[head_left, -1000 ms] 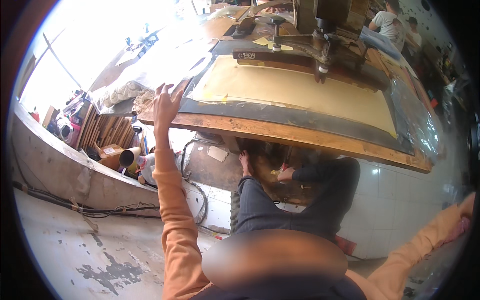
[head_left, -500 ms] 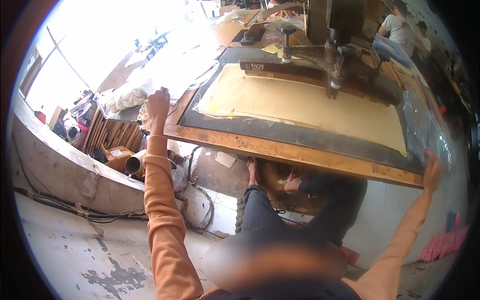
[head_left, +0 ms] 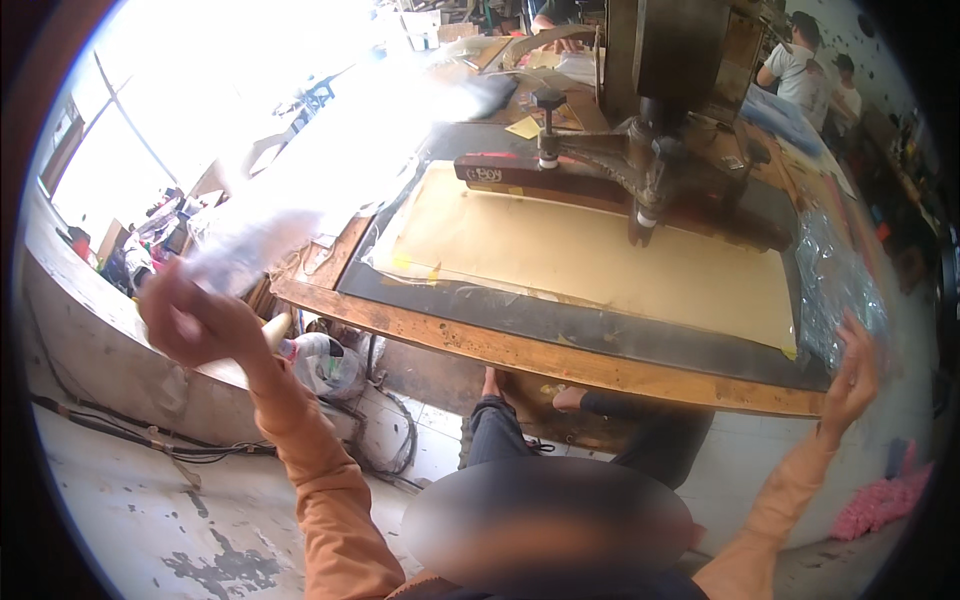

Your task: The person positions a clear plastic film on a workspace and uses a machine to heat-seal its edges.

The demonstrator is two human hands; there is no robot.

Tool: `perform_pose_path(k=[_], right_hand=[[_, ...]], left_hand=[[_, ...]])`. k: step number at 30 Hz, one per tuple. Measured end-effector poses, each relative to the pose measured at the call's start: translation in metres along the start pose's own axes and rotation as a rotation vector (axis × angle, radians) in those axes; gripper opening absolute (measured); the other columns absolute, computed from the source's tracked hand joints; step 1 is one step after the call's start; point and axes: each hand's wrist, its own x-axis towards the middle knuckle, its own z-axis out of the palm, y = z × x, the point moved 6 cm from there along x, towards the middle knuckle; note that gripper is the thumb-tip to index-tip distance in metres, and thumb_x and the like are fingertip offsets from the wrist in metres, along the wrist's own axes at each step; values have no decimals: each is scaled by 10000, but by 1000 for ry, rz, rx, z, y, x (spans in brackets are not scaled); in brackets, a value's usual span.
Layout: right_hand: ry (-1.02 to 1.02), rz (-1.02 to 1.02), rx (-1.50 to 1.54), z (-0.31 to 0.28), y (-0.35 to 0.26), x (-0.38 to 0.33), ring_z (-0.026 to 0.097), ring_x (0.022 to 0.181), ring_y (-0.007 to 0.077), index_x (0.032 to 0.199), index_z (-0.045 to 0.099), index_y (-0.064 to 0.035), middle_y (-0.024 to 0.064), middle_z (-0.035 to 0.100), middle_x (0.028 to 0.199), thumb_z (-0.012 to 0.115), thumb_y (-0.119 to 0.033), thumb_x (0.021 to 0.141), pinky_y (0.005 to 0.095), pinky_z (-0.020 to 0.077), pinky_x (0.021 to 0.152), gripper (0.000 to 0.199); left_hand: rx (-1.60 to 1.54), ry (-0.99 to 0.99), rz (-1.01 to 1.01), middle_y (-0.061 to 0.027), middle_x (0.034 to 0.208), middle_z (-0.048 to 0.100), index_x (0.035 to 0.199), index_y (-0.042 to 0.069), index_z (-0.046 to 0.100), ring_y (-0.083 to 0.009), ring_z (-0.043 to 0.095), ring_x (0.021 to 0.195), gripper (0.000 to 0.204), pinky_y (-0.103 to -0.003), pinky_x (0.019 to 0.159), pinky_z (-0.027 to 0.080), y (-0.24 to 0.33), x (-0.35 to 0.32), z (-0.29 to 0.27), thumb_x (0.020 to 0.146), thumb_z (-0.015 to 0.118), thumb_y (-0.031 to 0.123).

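My left hand is raised off the table's left side, its fingers closed on a pale, see-through plastic sheet. Motion and glare blur the sheet, so its far end is hard to make out. At the table's right front corner, my right hand has its fingers stretched out beside crumpled clear plastic; whether they touch it I cannot tell. Between my hands, a large yellowish sheet lies on a dark board. A long dark bar on a metal press head sits over its far edge.
The table's wooden front edge crosses in front of me. Beneath it are my feet and a plastic bag. Black cables run along the left wall. A pink mop-like bundle lies at right. Other people are farther back.
My left hand has swung left and toward me, drawing the plastic sheet along. My right hand has shifted slightly down and stays by the table corner. The view has tilted a little.
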Motion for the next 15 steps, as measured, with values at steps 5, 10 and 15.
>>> perform_pose_path(k=[5,10,15], right_hand=[[-27,-204,413,23,-130,8,559,1122,354,1145,594,-27,174,570,1238,709,-442,785,464,436,957,562],[-505,-269,719,72,-200,-8,682,796,287,1062,633,-22,186,660,1012,698,-193,812,309,555,718,309],[-189,458,837,55,-127,-37,669,599,215,861,595,35,143,643,737,684,-82,810,285,569,537,156]], left_hand=[[-878,-876,-37,-16,758,621,1089,146,512,-110,526,604,399,-235,502,380,201,-8,12,737,674,53],[-1185,-329,212,-123,702,589,1193,132,377,-132,512,535,511,-205,442,287,253,-18,-6,761,612,-5],[-713,-1054,-59,-18,654,630,790,79,595,-160,617,568,402,-291,515,439,251,-21,39,716,727,451]])
